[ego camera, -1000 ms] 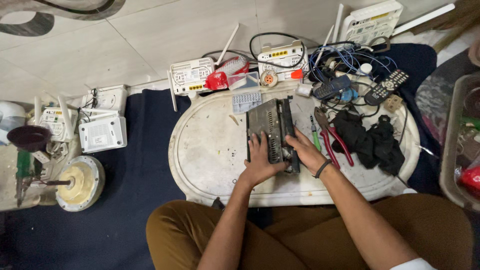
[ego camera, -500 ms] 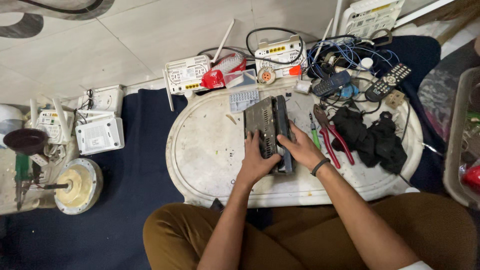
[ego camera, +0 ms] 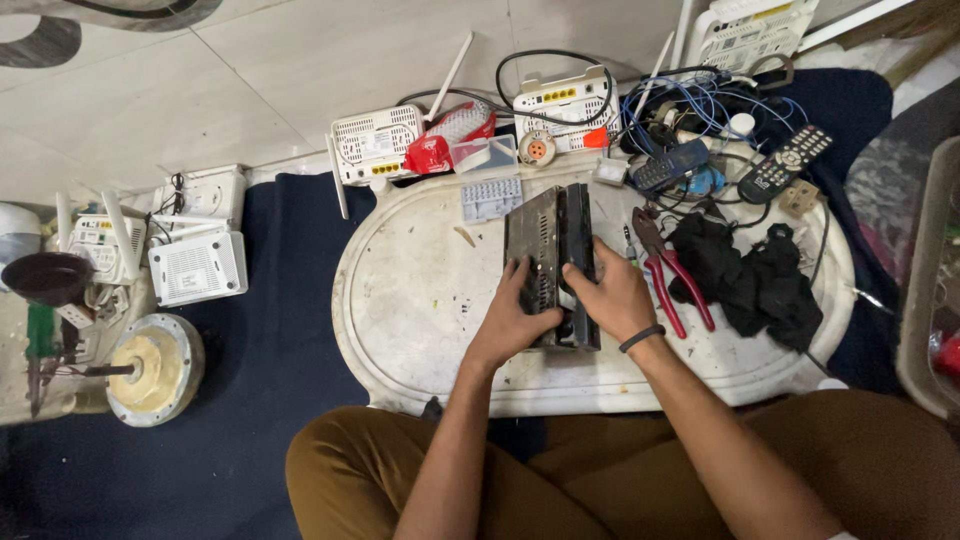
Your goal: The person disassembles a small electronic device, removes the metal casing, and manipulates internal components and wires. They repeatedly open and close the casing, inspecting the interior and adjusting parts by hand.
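A black, oblong metal device casing (ego camera: 548,232) lies lengthwise on the white oval tray table (ego camera: 410,290). My left hand (ego camera: 512,318) presses on its near left side, fingers spread over the perforated cover. My right hand (ego camera: 612,297), with a dark band on the wrist, grips the casing's near right edge. Both hands hide the near end of the casing.
Red-handled pliers (ego camera: 668,270) and a black cloth (ego camera: 755,280) lie right of the casing. Several white routers (ego camera: 372,145), a tangle of cables (ego camera: 680,110), a remote (ego camera: 785,162) and a small clear box (ego camera: 485,158) crowd the far edge. More routers (ego camera: 195,265) and a round motor part (ego camera: 150,368) sit left on the dark mat.
The view has shifted slightly. My hands stay on the casing's near end, with the left fingers reaching a little further up the cover.
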